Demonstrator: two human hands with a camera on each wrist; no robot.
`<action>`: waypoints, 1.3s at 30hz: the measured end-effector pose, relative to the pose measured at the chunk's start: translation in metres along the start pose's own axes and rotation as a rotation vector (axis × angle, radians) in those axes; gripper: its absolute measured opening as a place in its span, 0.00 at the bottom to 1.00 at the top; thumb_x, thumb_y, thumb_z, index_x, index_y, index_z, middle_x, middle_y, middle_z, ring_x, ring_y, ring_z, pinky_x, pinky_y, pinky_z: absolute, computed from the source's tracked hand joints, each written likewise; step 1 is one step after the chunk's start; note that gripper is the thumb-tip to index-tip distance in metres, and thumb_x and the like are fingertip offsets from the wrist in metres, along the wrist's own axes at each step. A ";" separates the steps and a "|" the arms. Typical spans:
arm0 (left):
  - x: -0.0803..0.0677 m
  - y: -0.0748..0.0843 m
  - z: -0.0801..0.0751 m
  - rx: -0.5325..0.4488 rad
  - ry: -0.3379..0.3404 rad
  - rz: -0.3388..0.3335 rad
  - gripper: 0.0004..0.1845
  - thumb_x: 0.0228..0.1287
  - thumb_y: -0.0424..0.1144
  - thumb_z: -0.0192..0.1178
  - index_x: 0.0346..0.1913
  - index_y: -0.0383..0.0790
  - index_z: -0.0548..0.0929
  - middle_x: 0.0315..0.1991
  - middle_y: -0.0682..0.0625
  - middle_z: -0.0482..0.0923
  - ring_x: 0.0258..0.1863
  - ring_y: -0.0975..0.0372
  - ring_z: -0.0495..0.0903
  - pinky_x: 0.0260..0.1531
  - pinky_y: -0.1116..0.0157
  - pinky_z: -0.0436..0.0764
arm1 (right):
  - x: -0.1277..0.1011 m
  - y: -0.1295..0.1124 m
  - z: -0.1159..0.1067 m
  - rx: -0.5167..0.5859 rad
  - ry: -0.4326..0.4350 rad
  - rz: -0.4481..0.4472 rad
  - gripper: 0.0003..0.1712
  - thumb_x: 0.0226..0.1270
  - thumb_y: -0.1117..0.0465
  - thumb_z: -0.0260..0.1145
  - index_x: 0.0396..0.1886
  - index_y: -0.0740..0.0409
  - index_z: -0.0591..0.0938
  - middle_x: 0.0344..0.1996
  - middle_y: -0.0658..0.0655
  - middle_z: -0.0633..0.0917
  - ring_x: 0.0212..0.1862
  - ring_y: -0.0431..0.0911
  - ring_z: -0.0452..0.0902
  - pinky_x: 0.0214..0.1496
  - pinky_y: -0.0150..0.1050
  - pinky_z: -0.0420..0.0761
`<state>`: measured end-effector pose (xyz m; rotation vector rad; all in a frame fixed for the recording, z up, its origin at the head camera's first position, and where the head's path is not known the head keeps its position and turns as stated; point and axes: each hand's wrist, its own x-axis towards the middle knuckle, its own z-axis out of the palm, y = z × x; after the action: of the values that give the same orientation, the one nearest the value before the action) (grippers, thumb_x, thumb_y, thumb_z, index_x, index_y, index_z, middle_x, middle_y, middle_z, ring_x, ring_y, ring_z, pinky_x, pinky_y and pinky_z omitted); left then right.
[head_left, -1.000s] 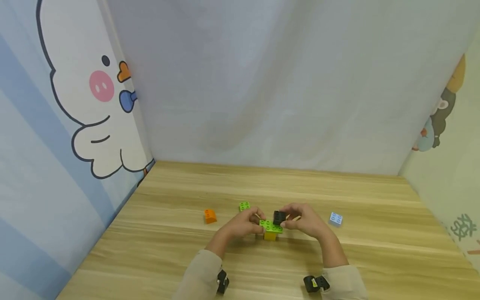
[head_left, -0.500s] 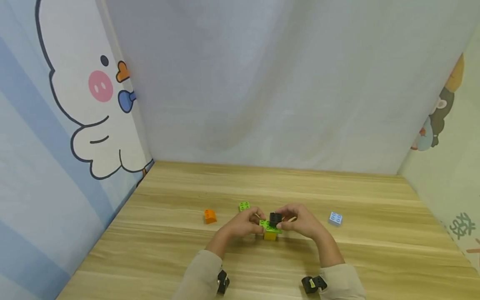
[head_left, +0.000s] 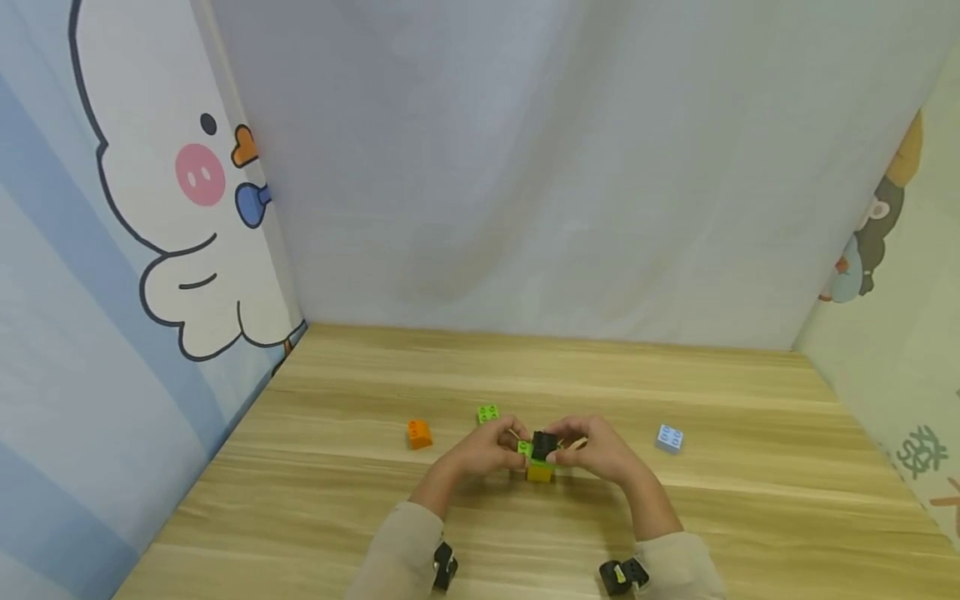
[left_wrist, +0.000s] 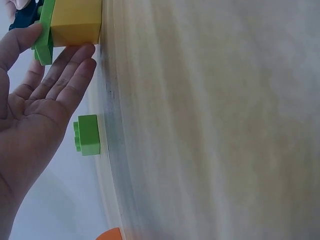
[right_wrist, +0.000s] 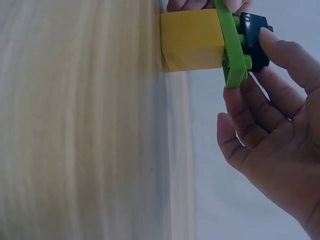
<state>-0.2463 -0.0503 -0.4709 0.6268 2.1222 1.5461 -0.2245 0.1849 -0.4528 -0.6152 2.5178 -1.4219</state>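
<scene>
A small stack stands on the wooden table (head_left: 345, 500): a yellow block (head_left: 538, 473) at the bottom, a green plate (head_left: 527, 451) on it, and a black brick (head_left: 544, 444) on top. My left hand (head_left: 491, 450) lays straight fingers (left_wrist: 75, 70) against the yellow block (left_wrist: 76, 22), thumb at the green plate's (left_wrist: 45, 35) edge. My right hand (head_left: 596, 450) pinches the black brick (right_wrist: 254, 40): thumb on its top, fingers (right_wrist: 240, 115) under the green plate's (right_wrist: 232, 50) end. The yellow block (right_wrist: 192, 40) sits flat on the table.
A small green brick (head_left: 488, 412) lies just behind my left hand, also seen as the green brick (left_wrist: 87, 135). An orange brick (head_left: 419, 433) sits further left, a light blue brick (head_left: 669, 438) to the right. Fabric walls close in the back and both sides.
My right hand has carried the black brick leftward and down onto the green plate. The left hand has stayed at the stack.
</scene>
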 end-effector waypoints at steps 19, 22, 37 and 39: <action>0.000 0.000 -0.002 -0.008 -0.028 -0.010 0.15 0.63 0.26 0.65 0.51 0.32 0.75 0.47 0.35 0.86 0.42 0.59 0.84 0.42 0.66 0.80 | 0.000 -0.009 0.001 -0.094 -0.006 -0.013 0.20 0.62 0.64 0.74 0.52 0.68 0.86 0.47 0.60 0.88 0.46 0.49 0.78 0.44 0.44 0.80; 0.000 -0.001 -0.002 -0.014 -0.037 -0.009 0.16 0.62 0.26 0.64 0.51 0.32 0.75 0.47 0.35 0.86 0.43 0.59 0.84 0.43 0.67 0.80 | 0.001 -0.010 0.001 -0.104 -0.008 -0.012 0.20 0.61 0.64 0.75 0.52 0.68 0.86 0.46 0.59 0.88 0.46 0.49 0.78 0.45 0.45 0.80; 0.000 0.002 -0.003 -0.055 -0.059 -0.017 0.15 0.64 0.23 0.62 0.50 0.32 0.73 0.44 0.35 0.87 0.34 0.63 0.80 0.34 0.69 0.77 | 0.005 -0.013 -0.002 -0.164 -0.037 -0.031 0.15 0.59 0.68 0.76 0.47 0.66 0.87 0.40 0.55 0.88 0.40 0.44 0.80 0.42 0.43 0.82; 0.000 0.000 -0.004 -0.054 -0.064 -0.010 0.15 0.64 0.23 0.62 0.51 0.32 0.73 0.44 0.34 0.87 0.33 0.64 0.80 0.34 0.69 0.77 | 0.006 -0.013 -0.002 -0.157 -0.035 -0.030 0.15 0.58 0.69 0.77 0.45 0.66 0.87 0.38 0.55 0.88 0.38 0.44 0.79 0.40 0.41 0.81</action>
<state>-0.2488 -0.0528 -0.4694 0.6383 2.0268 1.5515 -0.2267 0.1774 -0.4404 -0.7009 2.6200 -1.2193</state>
